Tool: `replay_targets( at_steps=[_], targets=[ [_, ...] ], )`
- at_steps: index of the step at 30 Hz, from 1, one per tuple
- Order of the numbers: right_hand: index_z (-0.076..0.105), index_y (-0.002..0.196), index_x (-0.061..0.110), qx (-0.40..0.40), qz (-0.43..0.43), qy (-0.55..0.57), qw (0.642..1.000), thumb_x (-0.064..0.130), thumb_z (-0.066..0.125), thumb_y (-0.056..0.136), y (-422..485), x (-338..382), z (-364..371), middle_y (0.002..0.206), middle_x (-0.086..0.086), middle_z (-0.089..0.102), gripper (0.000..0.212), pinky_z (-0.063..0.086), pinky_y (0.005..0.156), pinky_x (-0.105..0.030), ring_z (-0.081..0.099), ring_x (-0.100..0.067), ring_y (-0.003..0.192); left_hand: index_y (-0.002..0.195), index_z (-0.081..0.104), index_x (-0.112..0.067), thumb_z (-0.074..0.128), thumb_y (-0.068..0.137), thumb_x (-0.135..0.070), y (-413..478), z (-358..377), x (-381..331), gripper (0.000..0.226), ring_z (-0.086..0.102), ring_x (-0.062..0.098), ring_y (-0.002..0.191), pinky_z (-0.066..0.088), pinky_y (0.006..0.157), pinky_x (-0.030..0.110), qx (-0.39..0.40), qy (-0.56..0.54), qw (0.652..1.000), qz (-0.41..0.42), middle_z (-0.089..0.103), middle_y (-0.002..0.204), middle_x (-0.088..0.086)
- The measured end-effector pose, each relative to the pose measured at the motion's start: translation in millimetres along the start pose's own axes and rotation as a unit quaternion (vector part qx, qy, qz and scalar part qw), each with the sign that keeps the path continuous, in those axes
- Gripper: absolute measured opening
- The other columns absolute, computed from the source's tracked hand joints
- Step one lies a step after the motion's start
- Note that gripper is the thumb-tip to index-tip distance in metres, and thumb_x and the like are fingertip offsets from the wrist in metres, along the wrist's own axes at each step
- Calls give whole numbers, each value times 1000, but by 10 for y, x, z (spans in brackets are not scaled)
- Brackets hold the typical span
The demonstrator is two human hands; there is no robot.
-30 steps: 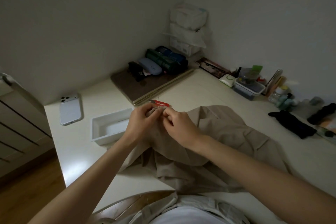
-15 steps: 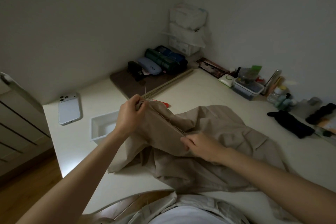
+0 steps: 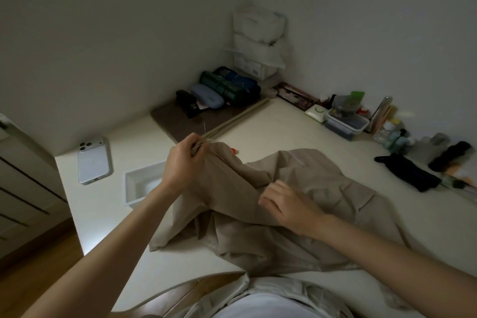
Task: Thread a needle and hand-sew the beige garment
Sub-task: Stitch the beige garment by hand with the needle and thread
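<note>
I see a phone (image 3: 94,160) far left of my grip, then a white tray (image 3: 140,183) just beside my left wrist. My left hand (image 3: 182,162) pinches the top edge of the beige cloth (image 3: 296,204), with a thin needle (image 3: 204,128) sticking up just above my fingers. The cloth lies on the table (image 3: 284,131), pulled tight down to my right hand (image 3: 286,204), which is closed on a fold of it

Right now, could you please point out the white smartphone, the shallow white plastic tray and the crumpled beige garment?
white smartphone (image 3: 94,161), head view, middle of its back.
shallow white plastic tray (image 3: 134,192), head view, near rim.
crumpled beige garment (image 3: 320,178), head view, bare upper fold.
</note>
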State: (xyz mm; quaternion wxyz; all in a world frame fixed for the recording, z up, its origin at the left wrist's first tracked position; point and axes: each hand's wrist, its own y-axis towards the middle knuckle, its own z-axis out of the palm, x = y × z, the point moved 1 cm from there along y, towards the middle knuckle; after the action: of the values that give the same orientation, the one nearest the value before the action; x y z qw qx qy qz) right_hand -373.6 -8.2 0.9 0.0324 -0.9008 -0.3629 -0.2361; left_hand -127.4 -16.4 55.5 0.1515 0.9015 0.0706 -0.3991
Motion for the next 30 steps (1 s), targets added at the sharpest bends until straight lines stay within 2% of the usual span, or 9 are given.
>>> replay_targets(
  at_steps=[3,6,11,15,17,21,24,28,30],
  targets=[
    [63,106,13,-128,-24,-12,991,45,31,98,159,108,-92,103,1,59,46,43,84,-21,52,-11,97,85,60,-20,56,95,-18,-3,1,-1,10,56,3,75,39,64,13,13,-2,1000,16,61,78,-11],
    [58,119,12,-172,30,69,982,41,36,97,406,253,-243,116,0,53,43,34,94,-15,46,-10,110,84,60,-25,57,94,-19,-41,-1,-69,12,57,0,75,40,64,10,38,-4,998,43,60,78,-16],
    [65,113,17,-132,94,188,969,33,53,95,808,476,-370,116,0,56,27,39,92,-20,46,-13,110,90,63,-28,58,93,-17,-141,36,-182,13,57,-5,77,41,66,8,75,-11,994,75,60,81,-21],
    [70,100,14,-110,95,251,957,26,60,92,960,593,-398,94,4,63,18,42,73,-7,55,-2,84,100,65,-24,58,92,-11,-181,42,-224,17,56,-13,79,38,69,3,81,-24,992,98,57,83,-26],
    [71,92,13,-107,94,278,950,23,60,93,1004,610,-413,85,4,67,15,48,75,-17,60,-5,81,98,64,-25,59,92,-12,-187,24,-243,16,55,-16,80,38,70,3,81,-30,991,99,57,83,-26],
    [70,90,11,-104,140,376,910,16,55,95,1090,607,-507,82,1,68,17,52,75,-17,64,-9,80,88,63,-25,61,91,-13,-166,-16,-198,13,55,-10,72,38,65,8,92,3,991,95,58,77,-21],
    [67,90,13,-107,141,386,905,18,51,98,1175,582,-636,80,3,66,18,53,77,-21,63,-11,80,98,66,-16,60,91,-14,-126,-41,-159,10,58,4,86,41,68,8,169,50,983,61,62,95,-7],
    [66,97,8,-107,134,400,900,17,50,98,1301,577,-757,80,1,66,19,51,72,-16,63,-7,78,115,59,-32,57,91,-21,-51,-100,-220,26,55,-1,109,41,88,5,287,-114,951,-3,58,117,-17],
    [66,98,9,-108,131,401,900,18,49,98,1360,571,-806,81,1,66,19,53,75,-18,63,-8,78,118,62,-16,55,94,-19,-12,-121,-288,25,60,5,110,46,93,14,285,-211,935,-32,65,118,-4]
  ],
)
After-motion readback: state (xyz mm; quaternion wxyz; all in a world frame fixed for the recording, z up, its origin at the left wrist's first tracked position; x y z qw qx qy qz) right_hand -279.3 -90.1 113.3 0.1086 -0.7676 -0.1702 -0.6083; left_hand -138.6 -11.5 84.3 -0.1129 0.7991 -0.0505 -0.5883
